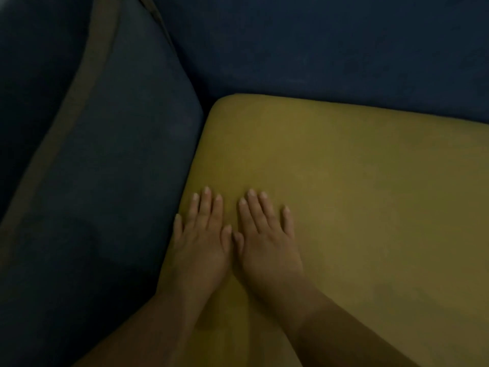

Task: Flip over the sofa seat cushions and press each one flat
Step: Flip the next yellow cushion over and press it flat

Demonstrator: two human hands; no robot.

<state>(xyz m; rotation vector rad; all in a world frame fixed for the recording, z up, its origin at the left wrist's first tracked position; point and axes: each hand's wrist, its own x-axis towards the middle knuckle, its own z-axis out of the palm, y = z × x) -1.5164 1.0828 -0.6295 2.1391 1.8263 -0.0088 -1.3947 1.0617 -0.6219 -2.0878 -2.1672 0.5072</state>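
Note:
A mustard-yellow seat cushion (357,186) lies flat on the sofa and fills the right and lower part of the view. My left hand (202,243) lies palm down on it close to its left edge, fingers straight. Beside it, thumbs almost touching, my right hand (267,239) presses flat on the same cushion with straight, slightly spread fingers. Neither hand holds anything.
A dark blue cushion (113,160) with a brown trim band (79,96) lies on the left, right against the yellow cushion's edge. The dark blue sofa back (330,43) runs along the top. The light is dim.

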